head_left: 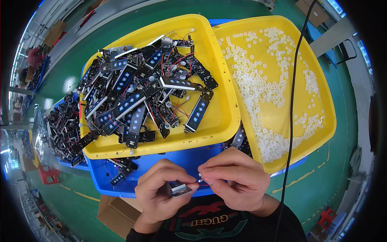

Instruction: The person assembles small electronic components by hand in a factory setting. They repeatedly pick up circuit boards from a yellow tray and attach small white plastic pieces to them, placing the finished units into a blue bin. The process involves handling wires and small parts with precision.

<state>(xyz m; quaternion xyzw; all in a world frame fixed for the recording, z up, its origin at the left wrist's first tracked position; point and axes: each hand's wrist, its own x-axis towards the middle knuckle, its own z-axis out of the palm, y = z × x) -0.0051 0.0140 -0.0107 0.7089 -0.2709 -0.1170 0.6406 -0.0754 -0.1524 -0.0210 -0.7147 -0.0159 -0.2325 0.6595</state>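
My left hand (159, 192) grips a small black circuit board part (180, 189) close to my chest. My right hand (236, 179) pinches a tiny white piece (200, 177) at the end of that part, fingertips touching the left hand's. Just beyond my hands stands a yellow tray (219, 121) heaped with black circuit boards (137, 92) that have blue strips and red wires. To its right, a second yellow tray (322, 121) holds several small white rings (262, 92).
Both yellow trays rest on a blue crate (177, 159) with a few more boards inside. Another blue bin of boards (60, 129) sits at the left. A black cable (292, 105) hangs down across the right tray. A cardboard box (117, 213) lies on the green floor.
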